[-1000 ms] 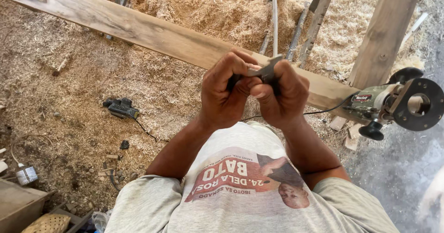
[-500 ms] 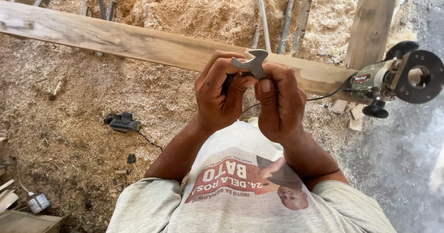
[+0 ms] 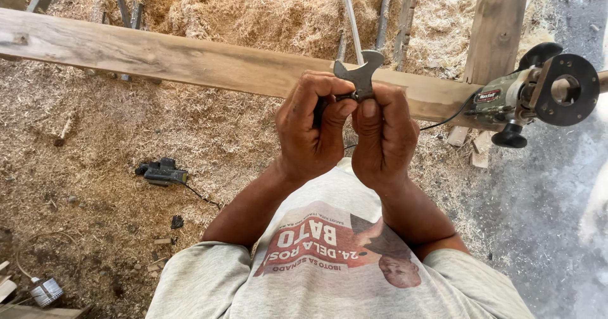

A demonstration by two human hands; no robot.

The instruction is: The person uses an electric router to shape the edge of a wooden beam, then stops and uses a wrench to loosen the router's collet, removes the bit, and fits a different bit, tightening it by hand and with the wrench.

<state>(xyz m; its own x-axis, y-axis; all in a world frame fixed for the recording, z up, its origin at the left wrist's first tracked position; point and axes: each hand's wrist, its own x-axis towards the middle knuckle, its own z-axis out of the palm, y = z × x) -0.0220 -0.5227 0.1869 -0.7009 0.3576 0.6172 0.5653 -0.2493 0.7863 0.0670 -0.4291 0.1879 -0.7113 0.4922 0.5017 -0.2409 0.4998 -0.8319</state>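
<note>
Sawdust floor (image 3: 95,167) | plank (image 3: 190,62) | both hands (image 3: 345,129) clamped on flat wrench (image 3: 360,78) | router (image 3: 538,94) right

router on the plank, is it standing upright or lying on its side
Lying on its side. The router rests across the wooden plank with its round black base plate facing the camera, one knob pointing down.

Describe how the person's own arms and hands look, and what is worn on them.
Both hands, left and right, are bare: no gloves, rings or watch visible. The forearms are bare too. Short light grey sleeves of a T-shirt with a red printed patch cover only the upper arms.
</note>
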